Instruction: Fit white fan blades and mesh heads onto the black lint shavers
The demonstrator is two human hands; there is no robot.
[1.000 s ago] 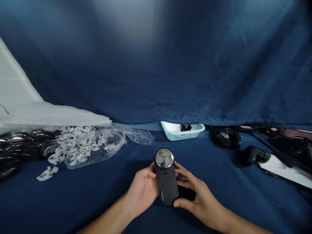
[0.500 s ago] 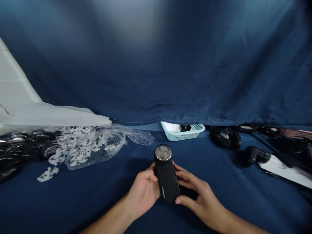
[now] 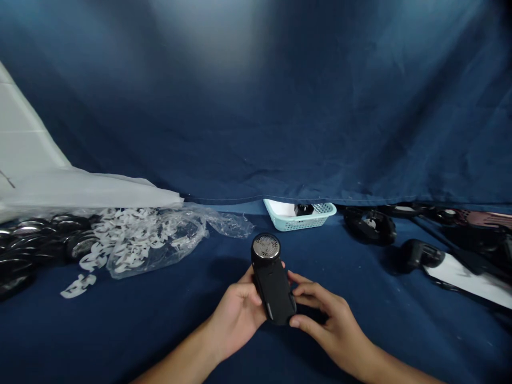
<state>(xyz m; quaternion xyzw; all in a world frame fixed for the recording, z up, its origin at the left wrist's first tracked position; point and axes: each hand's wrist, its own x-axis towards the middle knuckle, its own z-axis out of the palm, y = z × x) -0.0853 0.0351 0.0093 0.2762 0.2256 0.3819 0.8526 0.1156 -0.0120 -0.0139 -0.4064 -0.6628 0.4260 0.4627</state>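
A black fabric shaver [image 3: 275, 290] with a round perforated metal head [image 3: 266, 246] is held over the blue cloth, its head pointing away from me. My left hand [image 3: 240, 314] is closed around its left side, the thumb along the edge and a fingertip showing on the far side. At the lower right edge, my right hand [image 3: 330, 314] pinches the shaver's body with thumb and fingertips. The shaver's underside and the fingers behind it are hidden.
White plastic pieces [image 3: 136, 234] spill from a clear bag [image 3: 192, 234] at left, beside a heap of black round-ended parts [image 3: 40, 242]. A light-blue basket [image 3: 302, 223] holds something black. Black parts [image 3: 370, 226] and a white strip [image 3: 472, 280] lie to the right.
The shaver has shifted slightly away from me and tilted a little. My right hand has moved a little to the right along with its lower edge.
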